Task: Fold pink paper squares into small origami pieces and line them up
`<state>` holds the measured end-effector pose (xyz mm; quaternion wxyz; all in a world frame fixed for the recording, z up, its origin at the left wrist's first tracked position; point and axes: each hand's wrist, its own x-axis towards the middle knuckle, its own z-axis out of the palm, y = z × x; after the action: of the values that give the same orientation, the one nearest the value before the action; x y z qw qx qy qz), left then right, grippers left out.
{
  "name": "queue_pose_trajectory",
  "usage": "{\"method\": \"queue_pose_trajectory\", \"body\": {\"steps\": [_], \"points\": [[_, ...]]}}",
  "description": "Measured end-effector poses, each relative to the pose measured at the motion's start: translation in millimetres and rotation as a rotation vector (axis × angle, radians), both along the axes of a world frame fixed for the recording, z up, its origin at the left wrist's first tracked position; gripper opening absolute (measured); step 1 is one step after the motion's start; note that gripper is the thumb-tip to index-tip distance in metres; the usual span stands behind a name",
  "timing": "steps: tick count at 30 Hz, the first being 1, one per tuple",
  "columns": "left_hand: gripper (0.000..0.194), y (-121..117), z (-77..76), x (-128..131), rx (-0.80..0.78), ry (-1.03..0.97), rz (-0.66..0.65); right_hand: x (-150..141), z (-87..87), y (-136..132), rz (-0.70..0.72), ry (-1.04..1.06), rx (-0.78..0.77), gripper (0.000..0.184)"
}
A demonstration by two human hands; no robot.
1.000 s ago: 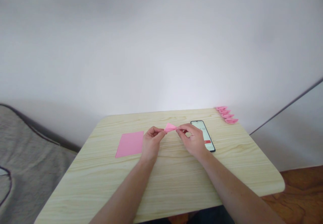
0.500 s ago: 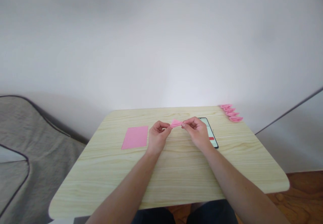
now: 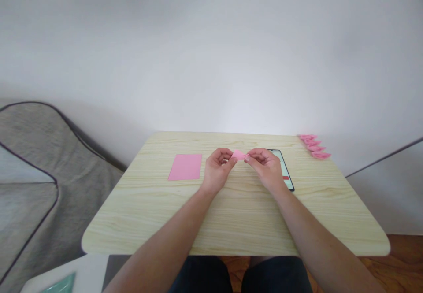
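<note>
Between both hands, above the middle of the table, is a small folded piece of pink paper (image 3: 238, 154). My left hand (image 3: 218, 167) pinches its left end between thumb and fingers. At the right end, my right hand (image 3: 266, 167) grips it with thumb and fingertips. The folds are too small to make out fully. Left of my left hand lies a flat pink paper sheet (image 3: 185, 167). A phone (image 3: 286, 172) with a lit screen lies partly hidden under my right hand.
Several folded pink paper pieces (image 3: 314, 146) stand in a row at the table's back right corner. The pale wooden table (image 3: 244, 227) meets a white wall. A grey cushioned seat (image 3: 79, 187) is at left, and a white surface with a green object (image 3: 61, 284) shows at lower left.
The view has shifted, so the table and hands appear a little further right. Both hands still hold the folded paper, which is turned slightly differently between the fingers.
</note>
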<state>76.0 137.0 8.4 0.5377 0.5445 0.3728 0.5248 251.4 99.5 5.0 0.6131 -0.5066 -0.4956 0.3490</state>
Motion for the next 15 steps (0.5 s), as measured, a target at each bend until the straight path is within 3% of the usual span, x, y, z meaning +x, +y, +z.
{"method": "queue_pose_trajectory", "body": {"steps": [10, 15], "points": [[0.019, 1.3, -3.9, 0.6, 0.076, -0.002, 0.019, 5.5, -0.3, 3.5, 0.04, 0.28, -0.08, 0.022], [0.018, -0.4, -2.6, -0.3, 0.089, 0.024, 0.006, 5.8, 3.9, 2.6, 0.124, 0.363, -0.152, 0.018]]}}
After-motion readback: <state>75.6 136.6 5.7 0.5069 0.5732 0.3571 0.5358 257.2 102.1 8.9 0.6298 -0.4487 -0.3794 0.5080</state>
